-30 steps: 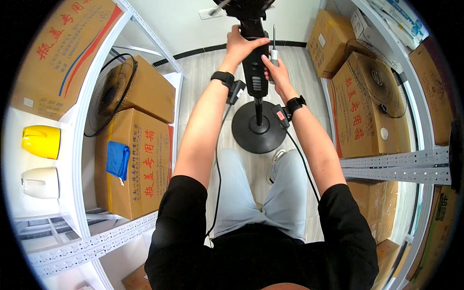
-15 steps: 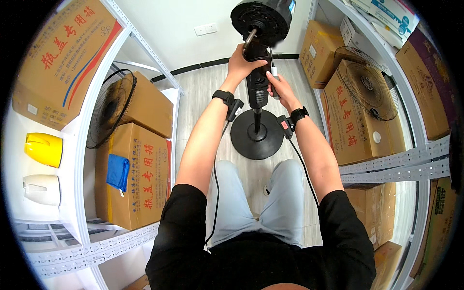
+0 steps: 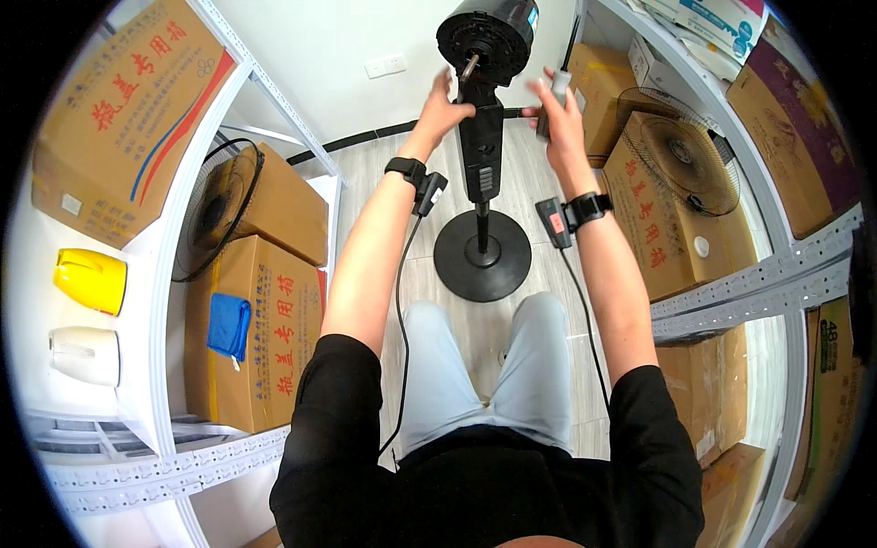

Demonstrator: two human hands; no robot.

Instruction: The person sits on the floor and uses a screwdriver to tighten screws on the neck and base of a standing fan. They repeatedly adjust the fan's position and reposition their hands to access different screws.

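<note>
Before me stands a black pedestal fan, its motor head (image 3: pixel 489 41) bare of grille and blades, with a metal shaft sticking out. Below it are the control column (image 3: pixel 481 151) and the round base (image 3: pixel 482 258) on the floor. My left hand (image 3: pixel 441 114) is open just left of the column's top, fingers apart and slightly blurred; whether its thumb touches the fan I cannot tell. My right hand (image 3: pixel 565 128) is right of the column, apart from it, closed around a screwdriver (image 3: pixel 560 84). This has a grey and dark handle, its dark shaft pointing up.
Shelving flanks me on both sides. A black-rimmed fan grille (image 3: pixel 219 210) leans against cartons (image 3: pixel 251 333) at left, near a blue cloth (image 3: pixel 228 326) and a yellow cup (image 3: pixel 89 281). Another grille (image 3: pixel 679 151) rests against cartons at right. Cables hang from both wrist devices.
My left hand has let go of the fan's neck and opened. My right hand has moved up and right with the screwdriver, away from the column.
</note>
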